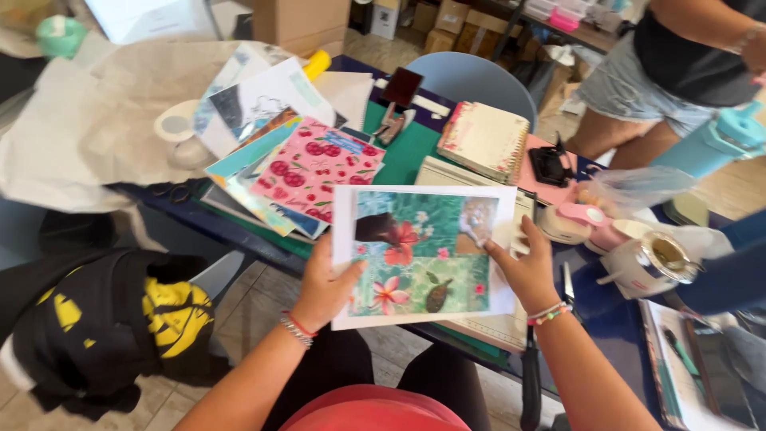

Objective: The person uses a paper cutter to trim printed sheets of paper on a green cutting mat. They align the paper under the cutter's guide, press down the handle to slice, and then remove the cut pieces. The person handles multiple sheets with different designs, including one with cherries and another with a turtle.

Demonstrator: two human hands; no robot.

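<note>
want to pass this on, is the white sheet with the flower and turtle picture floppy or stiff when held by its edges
The white sheet with the flower and turtle picture probably is fairly stiff: it stays flat, held only at its sides by the left hand and right hand. It looks thin, so likely light and easily creased.

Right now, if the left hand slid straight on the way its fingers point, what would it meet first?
Probably the pink cherry-print sheet, just beyond the printed picture that the left hand holds; depth is hard to judge.
</note>
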